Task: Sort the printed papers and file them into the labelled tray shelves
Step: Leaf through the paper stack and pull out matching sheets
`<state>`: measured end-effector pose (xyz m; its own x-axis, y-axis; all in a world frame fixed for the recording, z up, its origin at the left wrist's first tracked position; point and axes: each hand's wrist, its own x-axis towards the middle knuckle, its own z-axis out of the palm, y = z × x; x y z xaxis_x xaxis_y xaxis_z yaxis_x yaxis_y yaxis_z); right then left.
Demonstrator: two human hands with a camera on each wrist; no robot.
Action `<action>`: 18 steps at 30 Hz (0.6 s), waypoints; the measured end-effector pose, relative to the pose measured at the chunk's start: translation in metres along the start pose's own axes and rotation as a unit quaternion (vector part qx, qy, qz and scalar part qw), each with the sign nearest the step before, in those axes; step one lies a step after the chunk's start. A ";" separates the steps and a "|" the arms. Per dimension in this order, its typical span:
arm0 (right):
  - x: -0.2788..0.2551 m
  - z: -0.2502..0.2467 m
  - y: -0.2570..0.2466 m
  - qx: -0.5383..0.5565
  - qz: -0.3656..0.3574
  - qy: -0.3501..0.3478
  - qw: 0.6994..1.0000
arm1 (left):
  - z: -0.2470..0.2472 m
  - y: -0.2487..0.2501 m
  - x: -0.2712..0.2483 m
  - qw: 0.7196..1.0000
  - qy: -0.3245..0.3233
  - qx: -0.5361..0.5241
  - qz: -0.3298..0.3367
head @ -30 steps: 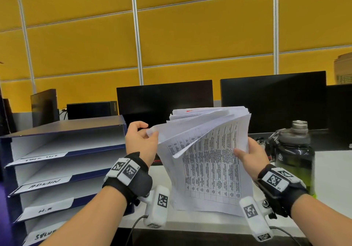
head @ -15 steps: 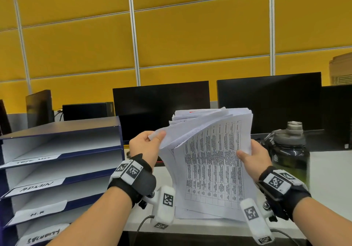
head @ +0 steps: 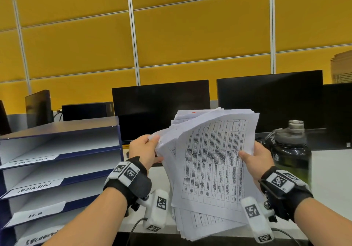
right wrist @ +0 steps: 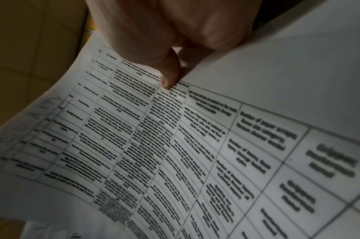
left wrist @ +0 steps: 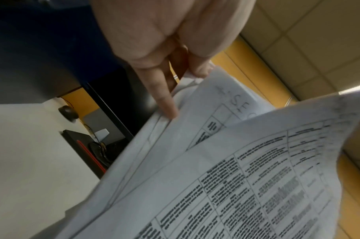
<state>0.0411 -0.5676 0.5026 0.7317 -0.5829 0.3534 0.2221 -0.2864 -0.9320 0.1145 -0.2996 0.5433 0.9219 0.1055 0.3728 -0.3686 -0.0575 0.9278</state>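
Labelled tray shelves [head: 62, 150] stood at left on the white tabletop [head: 331, 169]. Sheet corners pinched by left hand [head: 144, 150]; paper stack [head: 211, 165] held upright above the tabletop, right edge gripped by right hand [head: 257, 158]. Dark water bottle [head: 289, 150] just behind right hand. Black monitors [head: 162, 108] backed by yellow wall panels [head: 190, 32].

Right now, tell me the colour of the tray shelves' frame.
Dark blue, with white shelves inside; the tray shelves show best in the head view.

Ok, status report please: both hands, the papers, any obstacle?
Left hand pinches sheet corners; right hand grips paper stack upright. Tray shelves not blocked. Water bottle just right of stack.
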 end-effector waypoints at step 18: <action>0.010 -0.005 -0.008 -0.045 0.007 0.121 0.992 | -0.026 0.023 0.012 0.964 0.193 0.147 0.107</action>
<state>0.0434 -0.5749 0.5136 0.5555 -0.7496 0.3598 0.1463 -0.3379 -0.9298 0.1145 -0.2741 0.5692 0.6955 0.4178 0.5845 -0.4431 -0.3910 0.8067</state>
